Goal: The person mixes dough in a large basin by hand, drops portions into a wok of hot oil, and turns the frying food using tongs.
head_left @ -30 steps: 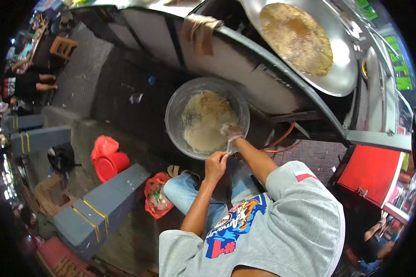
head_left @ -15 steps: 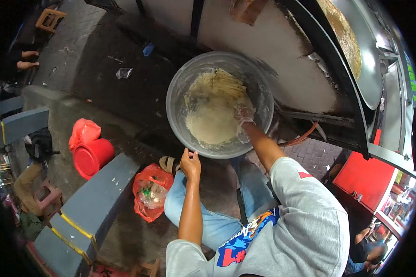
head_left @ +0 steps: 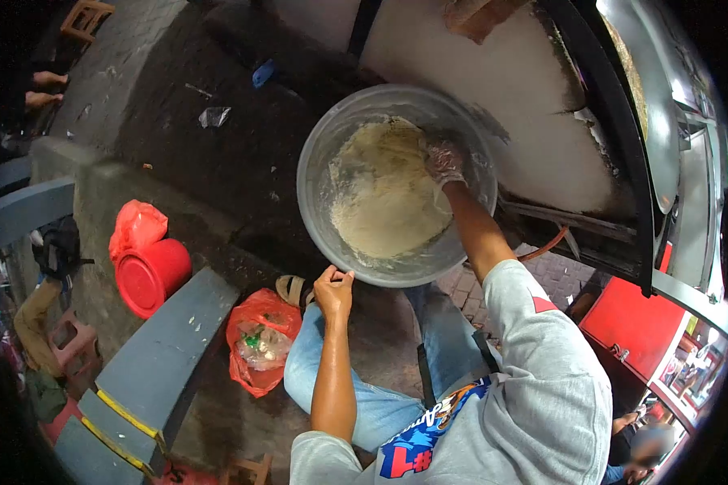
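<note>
A large grey tub (head_left: 315,218) stands on the ground before me, with pale floury dough (head_left: 388,198) inside. My right hand (head_left: 443,162), in a clear plastic glove, is inside the tub at the dough's right edge. Its fingers are blurred and partly hidden by the glove, so their pose is unclear. My left hand (head_left: 334,289) is bare and touches or nearly touches the tub's near rim, its fingers curled together; whether anything is between them is too small to tell.
A red bag (head_left: 263,343) lies by my left knee. Further left are a grey bench (head_left: 170,331) and a red bucket (head_left: 155,275). A cart panel (head_left: 493,97) rises beyond the tub, with a metal wok (head_left: 659,121) at upper right. Another person (head_left: 635,444) is at lower right.
The view has tilted down toward the tub. My left hand has let go of the right glove's cuff and come to the tub's rim. My right hand has shifted up along the dough's right side.
</note>
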The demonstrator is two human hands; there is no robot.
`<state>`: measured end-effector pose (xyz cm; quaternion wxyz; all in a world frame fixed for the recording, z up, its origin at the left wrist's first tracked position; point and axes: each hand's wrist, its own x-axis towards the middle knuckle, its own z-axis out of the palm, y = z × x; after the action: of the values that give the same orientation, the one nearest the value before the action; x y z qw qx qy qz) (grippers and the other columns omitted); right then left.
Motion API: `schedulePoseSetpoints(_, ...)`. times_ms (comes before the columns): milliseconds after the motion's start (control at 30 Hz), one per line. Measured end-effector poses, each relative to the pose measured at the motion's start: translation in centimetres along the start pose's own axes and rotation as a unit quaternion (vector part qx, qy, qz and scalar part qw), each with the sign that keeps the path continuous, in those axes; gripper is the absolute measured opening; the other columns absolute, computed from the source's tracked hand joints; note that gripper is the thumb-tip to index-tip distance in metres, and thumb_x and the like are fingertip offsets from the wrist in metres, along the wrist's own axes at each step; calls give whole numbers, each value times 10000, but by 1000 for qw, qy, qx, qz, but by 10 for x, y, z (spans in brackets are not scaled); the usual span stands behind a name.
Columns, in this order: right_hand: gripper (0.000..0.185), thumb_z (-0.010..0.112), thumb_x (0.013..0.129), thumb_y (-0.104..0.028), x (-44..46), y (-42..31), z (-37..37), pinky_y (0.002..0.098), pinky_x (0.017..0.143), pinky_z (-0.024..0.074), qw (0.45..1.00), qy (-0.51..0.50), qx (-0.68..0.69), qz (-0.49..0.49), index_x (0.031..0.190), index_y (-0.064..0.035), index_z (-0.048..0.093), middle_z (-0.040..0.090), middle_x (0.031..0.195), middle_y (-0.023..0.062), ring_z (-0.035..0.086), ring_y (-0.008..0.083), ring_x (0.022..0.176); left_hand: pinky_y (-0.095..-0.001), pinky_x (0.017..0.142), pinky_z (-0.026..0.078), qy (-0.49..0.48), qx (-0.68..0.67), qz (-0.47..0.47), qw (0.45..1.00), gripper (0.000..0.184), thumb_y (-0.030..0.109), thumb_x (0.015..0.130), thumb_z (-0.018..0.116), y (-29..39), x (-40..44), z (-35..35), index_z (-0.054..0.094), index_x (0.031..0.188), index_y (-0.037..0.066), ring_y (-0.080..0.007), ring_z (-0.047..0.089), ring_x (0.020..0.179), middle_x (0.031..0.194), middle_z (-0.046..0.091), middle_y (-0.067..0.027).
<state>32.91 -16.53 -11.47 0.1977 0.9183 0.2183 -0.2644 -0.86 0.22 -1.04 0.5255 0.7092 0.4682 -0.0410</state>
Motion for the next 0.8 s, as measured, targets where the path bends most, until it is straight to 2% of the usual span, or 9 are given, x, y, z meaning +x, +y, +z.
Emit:
schedulePoseSetpoints(67,475,394,923,-264,4,-3,12,479,979,402,994,104,-19,-1,1356,-72,434,486,1344,152,484,345,1207,-234,495,338,-3,-6,-1,1000,163,10,756,686,-3,0,2,544,677,-3,-37,431,547,570,511,25)
schedulePoseSetpoints(133,470,393,928,-254,21,-7,41,504,995,382,949,309,58,26,1362,-77,426,460,1369,156,454,353,1238,-223,493,331,-5,-15,-20,1000,151,6,758,680,0,1,2,549,684,-7,-34,425,546,575,513,26)
schedulePoseSetpoints(333,489,429,929,-314,49,-7,39,493,1013,373,998,-48,32,13,1360,-83,427,427,1401,139,416,317,1283,-221,490,320,-3,-26,-5,1000,130,3,750,684,4,2,1,565,696,-8,-33,417,540,578,514,32)
schedulePoseSetpoints(433,492,485,893,-337,33,-1,19,443,995,406,999,-42,-9,5,1308,-73,494,501,1337,133,473,289,1238,-227,482,315,-2,1,-6,1000,154,7,745,689,12,0,-4,555,670,-1,-31,412,531,570,510,34)
schedulePoseSetpoints(500,493,507,871,-345,54,14,56,421,982,418,962,-14,274,15,1271,-57,527,541,1279,156,507,292,1198,-290,506,363,-2,8,-8,1000,214,48,722,715,16,0,-6,520,653,-9,-109,469,496,543,540,-41)
schedulePoseSetpoints(567,480,515,858,-345,55,23,64,403,966,430,935,64,348,-27,1230,-46,560,573,1225,175,537,310,1152,-322,518,389,0,3,-12,1000,251,68,709,731,14,1,-5,503,644,-15,-149,497,480,532,558,-80)
schedulePoseSetpoints(633,455,507,853,-338,20,30,37,390,947,443,950,187,221,-118,1185,-40,595,598,1173,191,562,342,1101,-322,520,392,2,-8,-19,1000,255,67,706,735,5,2,-3,503,642,-18,-149,496,480,537,562,-80)
schedulePoseSetpoints(733,519,374,955,-293,-28,25,-39,431,1028,341,959,-92,266,-42,1425,-92,283,361,1419,168,422,340,1225,-330,524,398,4,-10,-20,1000,261,71,703,741,5,4,-3,505,639,-19,-159,506,483,546,571,-77)
schedulePoseSetpoints(800,468,386,949,-254,-42,22,-33,408,1000,377,985,-36,137,-97,1388,-95,353,434,1354,194,483,340,1156,-307,510,380,6,4,-14,1000,236,51,708,732,10,3,-4,517,638,-15,-130,487,500,547,556,-47)
